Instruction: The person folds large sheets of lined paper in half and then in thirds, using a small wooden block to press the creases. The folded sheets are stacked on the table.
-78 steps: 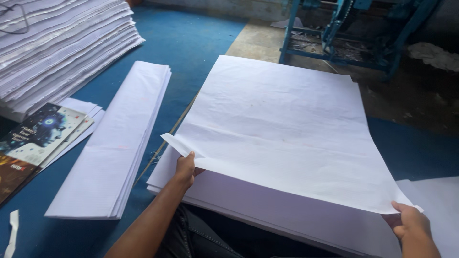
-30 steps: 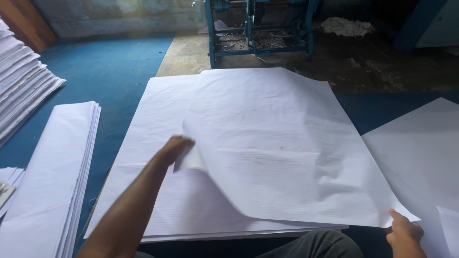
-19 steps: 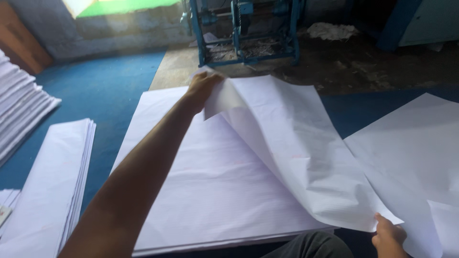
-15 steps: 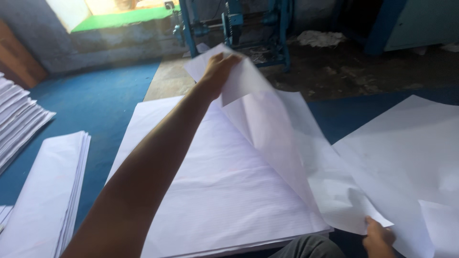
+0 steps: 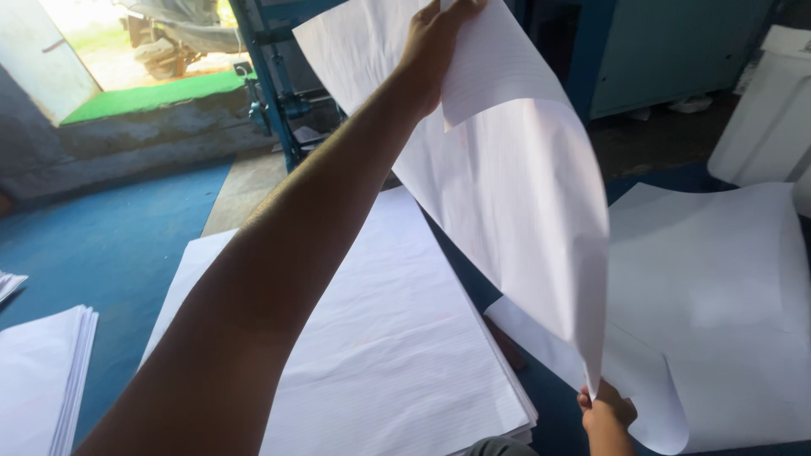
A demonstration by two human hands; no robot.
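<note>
My left hand [image 5: 439, 38] is raised high at the top centre and grips the upper edge of a large white ruled paper sheet [image 5: 524, 219]. The sheet hangs and curls in the air, swung over toward the right. My right hand [image 5: 606, 409] pinches its lower corner near the bottom edge of the view. Below my left arm lies a thick stack of ruled white sheets [image 5: 380, 338] on the blue floor. To the right, more loose white sheets [image 5: 718, 312] lie spread out under the lifted one.
A folded paper pile [image 5: 38, 380] lies at the lower left on the blue floor [image 5: 101, 245]. A blue metal machine frame [image 5: 270, 84] stands behind the stack. A blue-grey cabinet [image 5: 659, 51] and a white object [image 5: 769, 110] are at the upper right.
The top sheet has been lifted off the stack: my left hand rose from the sheet's near edge to high overhead and swung it rightward, while my right hand kept hold of the lower corner.
</note>
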